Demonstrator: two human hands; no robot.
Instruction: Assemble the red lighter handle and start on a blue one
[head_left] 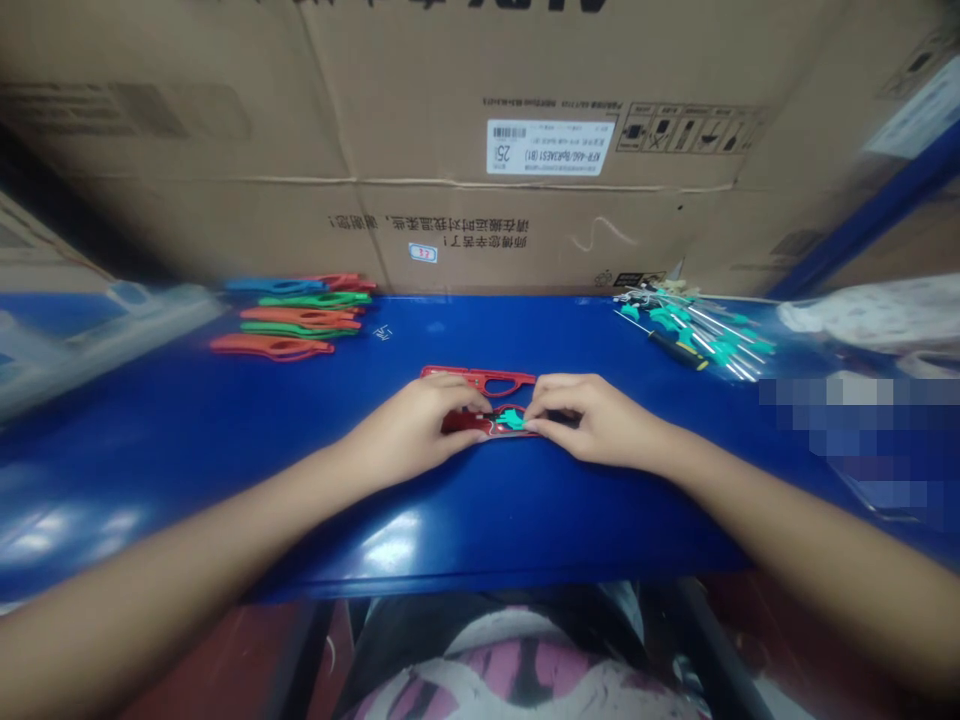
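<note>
Red plastic is worked at the middle of a blue table (480, 510), where one lower shell (461, 421) is held close to the front edge and a small green piece (512, 419) is seen lying inside it. By the left hand (431, 420) the shell is clamped near its left end, the thumb set along the near side and the fingers over the far side. At the other end, the fingertips of the right hand (592, 415) are drawn close together by the green piece; whether that piece or the shell's rim is pinched cannot be told. Just beyond, an upper shell (476, 377), also red, is laid on the table

Light, stiff and rather smooth handling may be expected of the shell, with some slipping under dry fingertips; it is judged best gripped across its long sides, clear of the cavity. The green piece looks small and easily dislodged, and would best be taken by its edges. Thin wiring seems to be lodged beside it, too small to be made out surely, and should be treated as fragile

Two hands, two red shells and one green piece are counted at the centre. To the left, coloured casings (296, 318) in blue, green and orange are laid in about five rows, their exact number hidden by overlap. To the right, one black-and-yellow screwdriver (675, 350) is placed against a heap of green-ended metal rods (720, 340), too tangled to be counted
</note>
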